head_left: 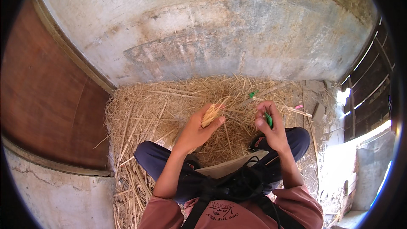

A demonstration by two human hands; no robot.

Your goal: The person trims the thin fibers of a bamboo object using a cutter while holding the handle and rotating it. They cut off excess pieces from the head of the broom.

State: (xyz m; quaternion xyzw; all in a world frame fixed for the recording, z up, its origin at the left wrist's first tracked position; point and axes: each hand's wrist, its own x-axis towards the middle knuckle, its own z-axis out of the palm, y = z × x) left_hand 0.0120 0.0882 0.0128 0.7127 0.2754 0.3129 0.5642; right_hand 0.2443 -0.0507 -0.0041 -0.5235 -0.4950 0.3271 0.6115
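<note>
Seated on a straw-covered floor, both hands work a small bundle of straw.
Left hand (pixel 197 129) has its fingers clamped on 1 short tuft of straw (pixel 211 114), held above the loose straw bed (pixel 148 106); right hand (pixel 269 125) pinches what looks like a green strip (pixel 269 119), fingers closed on it. Nothing appears tied yet, so the bundling seems barely begun. Another green scrap (pixel 253 94) lies on the straw by the wall (pixel 212 29).
</note>
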